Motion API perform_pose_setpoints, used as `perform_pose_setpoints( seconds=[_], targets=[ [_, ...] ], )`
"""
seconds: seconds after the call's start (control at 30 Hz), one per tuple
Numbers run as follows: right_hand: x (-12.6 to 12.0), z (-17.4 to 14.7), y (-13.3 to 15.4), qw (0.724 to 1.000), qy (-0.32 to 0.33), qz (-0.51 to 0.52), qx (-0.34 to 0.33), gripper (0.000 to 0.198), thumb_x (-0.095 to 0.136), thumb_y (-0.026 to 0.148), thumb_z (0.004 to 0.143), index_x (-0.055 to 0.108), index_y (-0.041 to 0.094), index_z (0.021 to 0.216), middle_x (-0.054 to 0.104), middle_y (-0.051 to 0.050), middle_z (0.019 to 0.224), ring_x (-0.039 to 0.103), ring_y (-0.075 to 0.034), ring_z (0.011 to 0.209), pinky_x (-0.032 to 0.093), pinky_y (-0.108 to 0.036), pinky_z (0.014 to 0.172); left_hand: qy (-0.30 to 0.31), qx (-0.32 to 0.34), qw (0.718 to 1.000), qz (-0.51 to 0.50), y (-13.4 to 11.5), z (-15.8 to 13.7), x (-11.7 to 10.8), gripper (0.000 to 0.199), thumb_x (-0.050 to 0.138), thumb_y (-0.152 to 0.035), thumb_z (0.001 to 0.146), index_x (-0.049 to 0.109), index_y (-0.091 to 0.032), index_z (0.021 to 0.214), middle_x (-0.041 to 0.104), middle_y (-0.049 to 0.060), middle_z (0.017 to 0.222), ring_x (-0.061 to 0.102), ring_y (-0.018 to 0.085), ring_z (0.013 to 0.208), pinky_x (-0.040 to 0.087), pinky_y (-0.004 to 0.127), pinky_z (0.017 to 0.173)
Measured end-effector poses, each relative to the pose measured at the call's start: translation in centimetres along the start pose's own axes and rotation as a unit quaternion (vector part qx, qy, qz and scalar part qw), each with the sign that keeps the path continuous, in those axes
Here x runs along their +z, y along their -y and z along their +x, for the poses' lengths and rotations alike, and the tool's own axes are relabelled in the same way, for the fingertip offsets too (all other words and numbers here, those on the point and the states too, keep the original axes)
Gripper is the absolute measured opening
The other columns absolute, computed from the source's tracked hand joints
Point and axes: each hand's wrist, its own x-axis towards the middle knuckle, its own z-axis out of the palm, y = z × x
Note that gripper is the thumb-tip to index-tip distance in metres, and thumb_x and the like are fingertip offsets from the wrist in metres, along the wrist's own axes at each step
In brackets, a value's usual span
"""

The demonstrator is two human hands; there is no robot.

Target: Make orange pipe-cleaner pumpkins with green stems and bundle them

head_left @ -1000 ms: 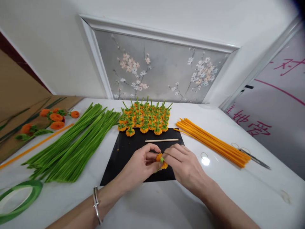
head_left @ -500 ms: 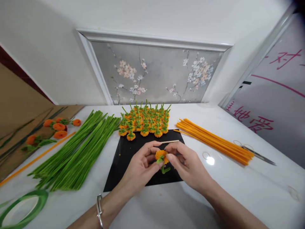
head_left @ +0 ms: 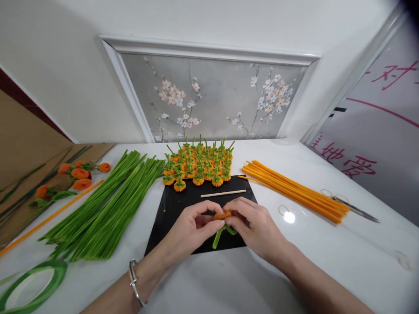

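Note:
Between my hands is a small orange pipe-cleaner flower (head_left: 222, 215) with green stem ends (head_left: 218, 237) hanging below it. My left hand (head_left: 196, 224) pinches its left side between thumb and fingertips. On the other side, my right hand (head_left: 250, 220) grips the flower's right edge, fingers curled. Both hands are over a black mat (head_left: 170, 218). Just beyond the fingers a thin pale stick (head_left: 223, 193) lies across the mat. Behind it stand rows of finished orange flowers (head_left: 198, 176), heads down with green stems pointing up.
Green pipe cleaners (head_left: 108, 213) lie in a pile at left, beside a roll of green tape (head_left: 59, 279). Orange pipe cleaners (head_left: 294, 189) and scissors (head_left: 356, 210) are at right. Orange fluffy blooms (head_left: 80, 173) rest on brown paper (head_left: 19, 174) at far left.
The flower has been tipped so its orange head shows edge-on and its green ends hang lower. My hands have shifted slightly, uncovering more of the stick.

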Motion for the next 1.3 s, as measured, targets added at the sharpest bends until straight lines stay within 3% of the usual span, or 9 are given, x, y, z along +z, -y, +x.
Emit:
perform_pose_setpoints(
  seconds=[0.17, 0.23, 0.43, 0.57, 0.87, 0.93, 1.03, 1.13, 1.3],
  targets=[
    [0.0, -0.1, 0.3, 0.997, -0.070, -0.025, -0.035, 0.016, 0.050, 0.011, 0.090, 0.062, 0.020, 0.096, 0.064, -0.005, 0.093, 0.062, -0.015, 0.083, 0.054, -0.025, 0.074, -0.063, 0.032, 0.997, -0.037, 0.4, 0.4, 0.3, 0.017, 0.067, -0.028, 0.081, 0.064, -0.016, 0.093, 0.062, 0.001, 0.086, 0.059, 0.012, 0.074, 0.051, 0.024, 0.068],
    [0.1, -0.2, 0.4, 0.995, -0.058, -0.045, -0.075, 0.017, 0.051, 0.013, 0.090, 0.064, 0.020, 0.098, 0.063, -0.006, 0.095, 0.062, -0.016, 0.088, 0.054, -0.027, 0.078, -0.084, 0.045, 0.995, -0.029, 0.4, 0.4, 0.3, 0.018, 0.066, -0.027, 0.082, 0.065, -0.017, 0.097, 0.063, 0.002, 0.091, 0.059, 0.013, 0.078, 0.051, 0.024, 0.071],
    [1.0, -0.4, 0.4, 0.990, -0.047, -0.062, -0.120, 0.024, 0.048, 0.010, 0.092, 0.068, 0.022, 0.090, 0.067, -0.005, 0.090, 0.062, -0.015, 0.083, 0.054, -0.027, 0.072, -0.080, 0.017, 0.995, -0.054, 0.2, 0.1, 0.9, 0.015, 0.065, -0.026, 0.083, 0.068, -0.017, 0.095, 0.063, 0.001, 0.086, 0.055, 0.009, 0.070, 0.047, 0.019, 0.064],
    [0.6, -0.4, 0.1, 0.993, -0.073, -0.028, -0.090, 0.017, 0.051, 0.011, 0.091, 0.064, 0.022, 0.093, 0.066, -0.005, 0.089, 0.062, -0.015, 0.082, 0.054, -0.028, 0.073, -0.074, 0.012, 0.991, -0.112, 0.3, -0.1, 1.2, 0.016, 0.064, -0.028, 0.085, 0.066, -0.019, 0.097, 0.062, 0.001, 0.089, 0.056, 0.010, 0.073, 0.049, 0.021, 0.067],
    [0.0, -0.7, -0.4, 0.980, -0.013, -0.178, -0.086, 0.019, 0.046, 0.013, 0.092, 0.064, 0.018, 0.089, 0.066, -0.008, 0.081, 0.058, -0.020, 0.075, 0.049, -0.034, 0.067, -0.114, 0.091, 0.987, 0.061, 0.7, 0.2, 0.7, 0.014, 0.059, -0.022, 0.084, 0.070, -0.015, 0.090, 0.066, 0.006, 0.090, 0.062, 0.015, 0.079, 0.049, 0.025, 0.070],
    [0.0, -0.7, 0.0, 0.990, -0.001, -0.132, -0.041, 0.022, 0.043, 0.014, 0.092, 0.064, 0.017, 0.085, 0.065, -0.008, 0.080, 0.058, -0.019, 0.072, 0.048, -0.031, 0.063, -0.111, 0.114, 0.983, 0.097, 0.8, 0.2, 0.6, 0.015, 0.057, -0.020, 0.085, 0.070, -0.015, 0.091, 0.067, 0.006, 0.091, 0.062, 0.015, 0.081, 0.049, 0.024, 0.070],
    [0.0, -0.5, 0.7, 0.992, 0.024, 0.031, 0.123, 0.020, 0.047, 0.024, 0.091, 0.062, 0.017, 0.080, 0.061, -0.003, 0.066, 0.057, -0.014, 0.057, 0.046, -0.025, 0.052, -0.107, 0.128, 0.977, 0.132, 0.7, 0.2, 0.6, 0.015, 0.057, -0.018, 0.085, 0.070, -0.016, 0.090, 0.066, 0.005, 0.088, 0.061, 0.014, 0.078, 0.047, 0.023, 0.067],
    [-0.1, -0.1, 1.1, 0.937, 0.028, 0.212, 0.278, 0.024, 0.057, 0.038, 0.087, 0.062, 0.016, 0.078, 0.056, 0.002, 0.057, 0.055, -0.010, 0.048, 0.047, -0.022, 0.049, -0.092, 0.125, 0.979, 0.132, 0.5, 0.1, 0.8, 0.014, 0.057, -0.016, 0.083, 0.070, -0.016, 0.089, 0.066, 0.004, 0.087, 0.061, 0.014, 0.078, 0.047, 0.023, 0.069],
    [0.0, 0.2, 1.0, 0.869, 0.017, 0.355, 0.343, 0.033, 0.072, 0.044, 0.074, 0.064, 0.014, 0.083, 0.067, -0.003, 0.070, 0.063, -0.011, 0.061, 0.056, -0.025, 0.065, -0.092, 0.069, 0.992, 0.056, 0.2, 0.0, 1.0, 0.012, 0.060, -0.020, 0.081, 0.069, -0.014, 0.087, 0.067, 0.003, 0.083, 0.059, 0.012, 0.072, 0.047, 0.022, 0.065]
  ],
)
